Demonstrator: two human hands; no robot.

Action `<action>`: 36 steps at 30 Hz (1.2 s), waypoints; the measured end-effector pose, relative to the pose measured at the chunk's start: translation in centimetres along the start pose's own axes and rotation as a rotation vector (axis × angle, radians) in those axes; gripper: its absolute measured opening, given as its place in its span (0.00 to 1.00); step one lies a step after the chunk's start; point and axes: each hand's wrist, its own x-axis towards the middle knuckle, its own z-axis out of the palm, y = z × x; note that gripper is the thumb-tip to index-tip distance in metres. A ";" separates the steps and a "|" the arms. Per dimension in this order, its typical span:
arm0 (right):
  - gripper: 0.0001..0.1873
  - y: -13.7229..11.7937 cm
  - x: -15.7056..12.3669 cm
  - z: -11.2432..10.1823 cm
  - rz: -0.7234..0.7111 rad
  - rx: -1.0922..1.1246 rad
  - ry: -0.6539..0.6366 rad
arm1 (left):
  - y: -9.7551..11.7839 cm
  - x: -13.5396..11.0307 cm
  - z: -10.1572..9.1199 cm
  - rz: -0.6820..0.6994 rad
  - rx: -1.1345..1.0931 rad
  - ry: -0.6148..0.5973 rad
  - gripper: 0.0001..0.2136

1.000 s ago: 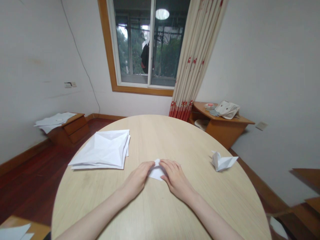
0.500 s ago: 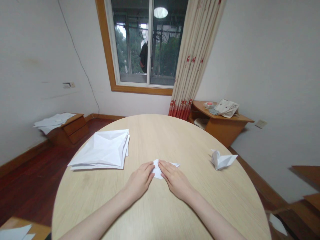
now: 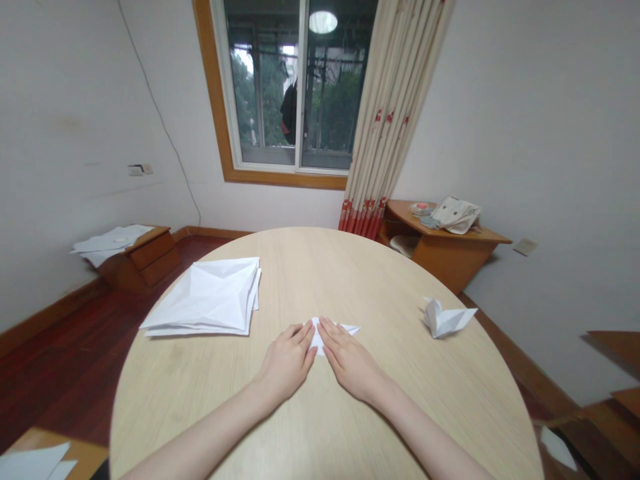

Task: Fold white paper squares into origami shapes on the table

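Note:
A small folded piece of white paper (image 3: 317,341) lies on the round table (image 3: 320,273) in front of me, partly covered by both hands. My left hand (image 3: 289,357) rests on its left side, fingers stretched out and pressing down. My right hand (image 3: 349,357) lies flat over the right side, fingers straight. A thin pointed tip of the paper sticks out past my right fingers. To the right stands a folded paper figure (image 3: 447,320) with raised points, like a bird. A stack of creased white paper sheets (image 3: 210,297) sits at the left.
A low drawer cabinet (image 3: 145,257) with papers on it stands at the back left. A corner shelf (image 3: 440,250) holding a cloth bag (image 3: 456,215) is at the back right, beside the curtain (image 3: 385,133). More paper (image 3: 35,461) lies at the lower left.
My left hand has slid slightly right and further onto the folded paper, covering more of it. My right hand has stayed nearly in place. The view has shifted a little.

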 end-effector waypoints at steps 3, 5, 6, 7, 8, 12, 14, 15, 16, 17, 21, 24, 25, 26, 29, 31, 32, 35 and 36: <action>0.26 -0.2 0.1 -0.1 0.030 -0.004 -0.036 | -0.2 -0.1 1.0 -0.005 0.036 0.002 0.18; 0.26 -0.4 0.1 -0.2 0.061 -0.010 -0.060 | -0.3 -0.3 1.6 -0.005 0.065 -0.013 0.19; 0.26 -0.5 0.1 -0.2 0.076 -0.015 -0.073 | -0.3 -0.3 1.8 -0.004 0.074 -0.022 0.19; 0.26 -0.6 0.1 -0.3 0.089 -0.021 -0.085 | -0.3 -0.4 1.9 -0.003 0.080 -0.032 0.19; 0.26 -0.7 0.1 -0.4 0.099 -0.028 -0.097 | -0.3 -0.4 2.0 -0.001 0.082 -0.042 0.20; 0.27 -0.8 0.1 -0.4 0.122 -0.050 -0.128 | -0.4 -0.6 2.0 0.011 0.072 -0.074 0.21; 0.27 -0.8 0.1 -0.3 0.127 -0.048 -0.130 | -0.5 -0.6 1.9 0.014 0.061 -0.087 0.21; 0.27 -0.7 0.1 -0.2 0.130 -0.045 -0.127 | -0.6 -0.7 1.9 0.017 0.054 -0.091 0.21; 0.27 -0.7 0.0 -0.1 0.134 -0.042 -0.123 | -0.6 -0.7 1.8 0.020 0.046 -0.094 0.22; 0.27 -0.6 0.0 -0.1 0.139 -0.041 -0.118 | -0.7 -0.7 1.8 0.023 0.038 -0.097 0.22; 0.27 -0.6 0.0 -0.1 0.164 -0.045 -0.112 | -0.8 -0.8 1.3 0.026 0.011 -0.146 0.22; 0.28 -0.6 0.0 -0.2 0.176 -0.050 -0.126 | -1.0 -0.9 0.8 0.028 -0.023 -0.191 0.23; 0.28 -0.6 0.0 -0.3 0.183 -0.054 -0.135 | -1.2 -0.9 0.6 0.040 -0.039 -0.205 0.23; 0.28 -0.6 0.0 -0.3 0.189 -0.059 -0.143 | -1.4 -0.9 0.4 0.058 -0.056 -0.220 0.23; 0.28 -0.7 0.0 -0.3 0.202 -0.073 -0.150 | -1.9 -0.9 -0.2 0.098 -0.093 -0.277 0.23; 0.28 -0.8 0.1 -0.3 0.206 -0.080 -0.150 | -2.0 -0.9 -0.4 0.089 -0.100 -0.315 0.24; 0.28 -0.8 0.1 -0.3 0.213 -0.086 -0.152 | -2.0 -0.9 -0.6 0.082 -0.101 -0.331 0.24; 0.29 -1.0 0.1 -0.5 0.269 -0.099 -0.168 | -1.7 -0.8 -0.9 0.066 -0.097 -0.360 0.24; 0.30 -1.1 0.1 -0.6 0.291 -0.100 -0.174 | -1.6 -0.8 -1.0 0.060 -0.089 -0.361 0.24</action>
